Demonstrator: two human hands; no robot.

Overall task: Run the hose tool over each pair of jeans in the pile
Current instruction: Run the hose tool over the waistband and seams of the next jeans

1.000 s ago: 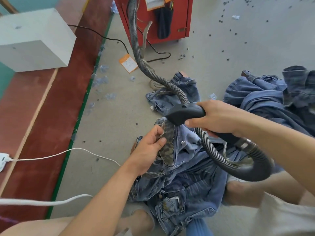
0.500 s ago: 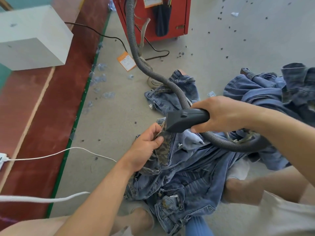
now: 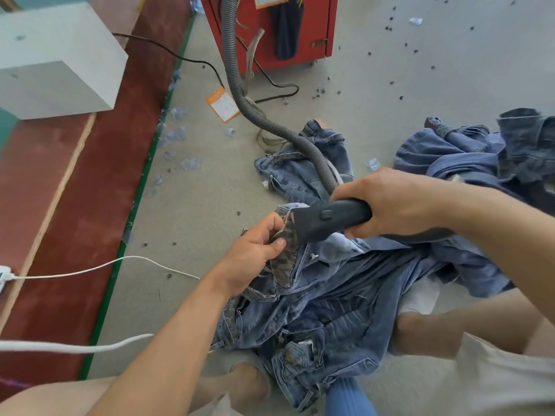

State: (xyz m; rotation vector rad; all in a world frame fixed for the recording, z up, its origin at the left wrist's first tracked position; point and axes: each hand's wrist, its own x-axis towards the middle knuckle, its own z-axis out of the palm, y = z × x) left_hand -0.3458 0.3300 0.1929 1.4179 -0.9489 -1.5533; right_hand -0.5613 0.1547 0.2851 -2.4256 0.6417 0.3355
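Right hand (image 3: 390,202) wrapped around the dark nozzle (image 3: 327,217) of the hose tool, centre-right of frame; nozzle mouth pressed against the waistband area of the jeans (image 3: 330,295) lying over the person's lap, lower centre

Left hand (image 3: 252,253) pinches the patterned inner waistband (image 3: 283,259) of the same jeans, thumb on top, fingers curled under, just left of the nozzle mouth and touching or nearly touching it

Grey ribbed hose (image 3: 240,88) runs from the nozzle up through centre frame to the red cabinet (image 3: 264,34) at top centre; it passes over a second pair of jeans (image 3: 297,169) lying flat on the floor (image 3: 420,85) just above the hands

Pile of more jeans (image 3: 480,157) at right edge, partly behind the right forearm

Left side: white block (image 3: 57,61) upper left on a red-brown strip (image 3: 69,205) with a green edge; white cable (image 3: 99,267) crosses from left edge toward the left forearm, thicker white cord (image 3: 75,346) lower left. Orange tag (image 3: 222,104) on the floor near the hose, black cable (image 3: 168,52) beside it. Small dark specks and clear plastic scraps scattered across the floor. Blue ribbed item (image 3: 345,397) at bottom centre, can't tell what it is
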